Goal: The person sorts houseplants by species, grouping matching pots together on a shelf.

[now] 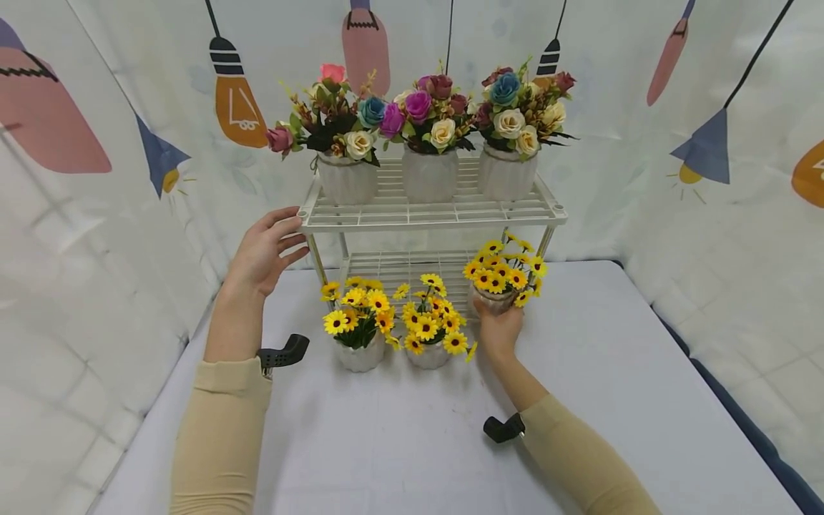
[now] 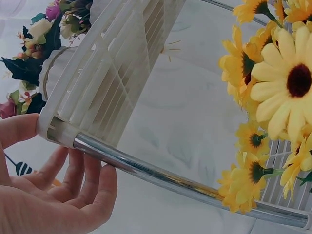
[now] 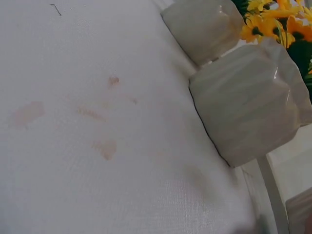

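My left hand [image 1: 254,250] touches the upper left corner of a white two-tier rack [image 1: 425,220]; in the left wrist view its fingers [image 2: 87,180] lie along the outer side of the corner and metal post. With my right hand [image 1: 501,329] I grip a pale pot of yellow daisies [image 1: 494,299] at the right end of the lower tier. Whether its base rests on the tier is hidden. Two similar daisy pots, the left [image 1: 360,354] and the middle [image 1: 428,354], stand upright on the table before the rack.
Three pale pots of mixed roses, left [image 1: 347,179], middle [image 1: 430,175] and right [image 1: 507,172], line the top tier. A white cloth covers the table [image 1: 399,443]. Behind hangs a patterned curtain [image 1: 611,172]. Faint brownish stains [image 3: 105,148] mark the cloth in the right wrist view.
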